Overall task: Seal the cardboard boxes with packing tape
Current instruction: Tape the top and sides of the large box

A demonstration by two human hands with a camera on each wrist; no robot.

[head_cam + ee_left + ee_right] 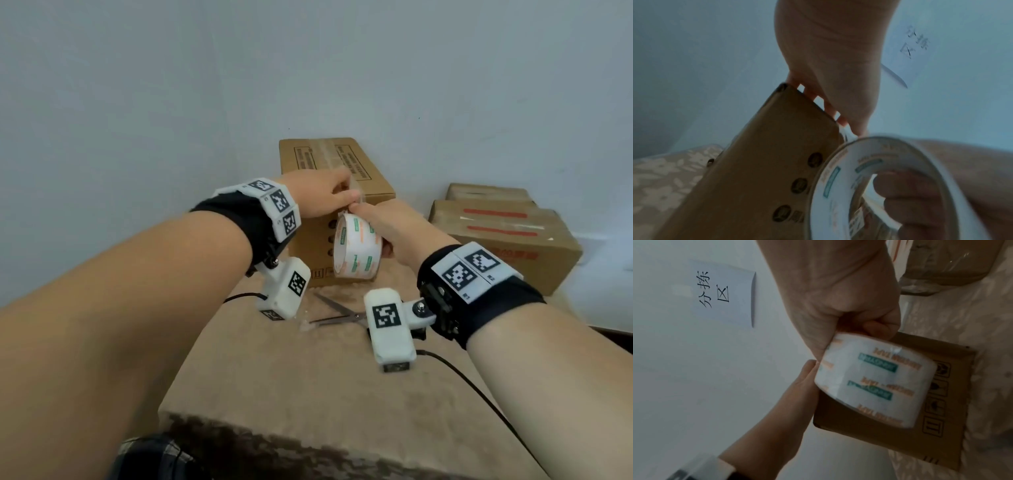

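Observation:
A brown cardboard box (pixel 366 178) stands on the beige cloth, with clear tape along its top seam. My left hand (pixel 325 198) lies over the box's top front edge, fingers on top and thumb pressing the tape end there. From below, those fingers (pixel 830 107) show laid over the box (pixel 760 162) edge. My right hand (pixel 387 226) grips the printed tape roll (pixel 356 246) just in front of the box, fingers (pixel 910 203) through its core. In the right wrist view the roll (pixel 875 382) hangs before the box face (pixel 941 434), right under my right hand (pixel 859 331).
Scissors (pixel 339 313) lie open on the cloth just in front of the box. Two more cardboard boxes (pixel 503 236), one with red stripes, sit at the right against the wall. A paper sign (pixel 723 292) hangs on the wall. Camera cables trail across the cloth.

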